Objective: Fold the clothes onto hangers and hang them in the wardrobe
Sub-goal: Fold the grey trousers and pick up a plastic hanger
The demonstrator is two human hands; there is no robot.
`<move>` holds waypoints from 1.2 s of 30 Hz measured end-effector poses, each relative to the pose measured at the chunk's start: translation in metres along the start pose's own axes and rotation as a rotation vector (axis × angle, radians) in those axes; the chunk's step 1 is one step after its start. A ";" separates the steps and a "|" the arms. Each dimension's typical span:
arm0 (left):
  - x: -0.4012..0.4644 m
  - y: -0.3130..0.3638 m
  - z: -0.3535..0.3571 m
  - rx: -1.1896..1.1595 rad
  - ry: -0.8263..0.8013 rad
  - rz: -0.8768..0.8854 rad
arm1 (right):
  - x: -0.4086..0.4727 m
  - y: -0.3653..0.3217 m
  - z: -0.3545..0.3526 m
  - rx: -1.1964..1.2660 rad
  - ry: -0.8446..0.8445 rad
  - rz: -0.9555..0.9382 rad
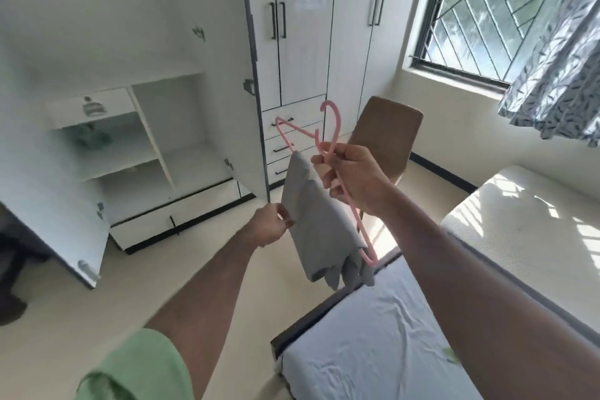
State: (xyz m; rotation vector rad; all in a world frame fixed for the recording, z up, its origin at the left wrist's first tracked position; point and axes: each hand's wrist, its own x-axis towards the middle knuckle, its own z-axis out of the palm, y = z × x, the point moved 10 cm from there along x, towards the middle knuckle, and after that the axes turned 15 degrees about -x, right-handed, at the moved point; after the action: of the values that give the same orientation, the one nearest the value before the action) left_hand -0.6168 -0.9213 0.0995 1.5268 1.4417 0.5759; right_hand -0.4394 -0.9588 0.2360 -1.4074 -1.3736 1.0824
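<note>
The left part of the picture is blurry, so the things on the wardrobe [181,127] shelves are hard to make out. The cloth [319,224] hides the bottom bar of the hanger [328,136], and the right hand [352,177] covers part of its neck. The right arm blocks part of the bed [373,344], and the bed runs off the bottom edge. The curtain [558,75] is cut off at the right side. The right hand grips the pink hanger just under its hook, with fingers curled round it, and holds it tilted in the air. The grey cloth is folded over the hanger and hangs down just below and to the left of that hand. The left hand [271,226] pinches the left edge of the cloth, lower than the right hand. The hanger and cloth are up in the air above the foot of the bed, with the wardrobe behind them. One wardrobe door stands open on the left. A brown chair [389,136] stands by the wardrobe, under the window [480,16].
</note>
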 end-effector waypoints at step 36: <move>-0.038 0.282 -0.706 0.928 1.070 0.703 | 0.262 -0.475 0.305 -0.786 0.089 -0.760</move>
State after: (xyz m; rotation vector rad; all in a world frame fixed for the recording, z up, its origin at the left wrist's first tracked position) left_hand -1.0700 -0.7112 0.6738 2.7389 2.0921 1.4234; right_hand -0.8479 -0.6864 0.6176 -1.2066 -2.1315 -0.0413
